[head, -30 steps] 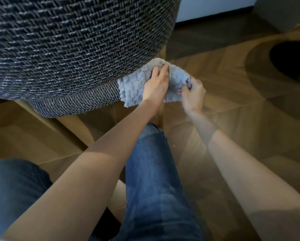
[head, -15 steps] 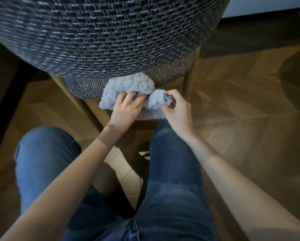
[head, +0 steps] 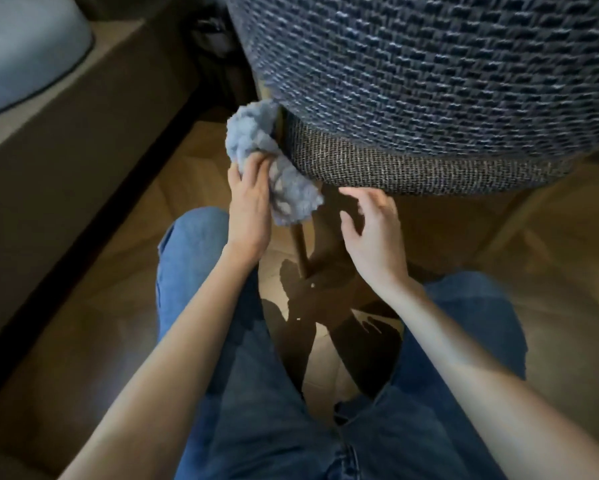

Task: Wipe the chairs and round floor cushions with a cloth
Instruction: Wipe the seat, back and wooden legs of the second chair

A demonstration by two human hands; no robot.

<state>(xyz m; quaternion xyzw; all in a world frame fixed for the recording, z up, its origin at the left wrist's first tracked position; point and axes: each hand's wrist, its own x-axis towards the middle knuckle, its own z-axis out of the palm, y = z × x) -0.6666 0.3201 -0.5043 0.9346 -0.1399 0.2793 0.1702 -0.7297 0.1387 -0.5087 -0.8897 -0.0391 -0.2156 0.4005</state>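
The hands sit low at the edge of the seat in the head view: the left hand (head: 248,202) has its fingers curled over a bunched pale blue fluffy cloth (head: 249,136) and grips it, pressing the wad against the corner where the dark blue woven upholstered chair (head: 429,74) meets its brown-grey tweed seat band (head: 412,168), while the right hand (head: 374,233) hangs just beside the cloth with fingers loosely spread and nothing in it. The cloth lies touching the band and the top of the slim wooden chair leg (head: 300,247), and is bunched rather than flat, which likely lets it wrap round that narrow, curved corner. The free hand hovers under the rim, apart from the fabric; I judge it is placed there either to take a fold of the cloth or to steady the chair. The person crouches close, knees in blue jeans (head: 263,393) to either side of the leg, which brings the low band within reach. Beneath is a herringbone wooden floor (head: 551,265). At upper left a pale blue padded cushion with dark piping (head: 24,46) rests on a beige raised ledge (head: 83,109), well apart from the hands; it may be waiting its turn, though that cannot be told from here
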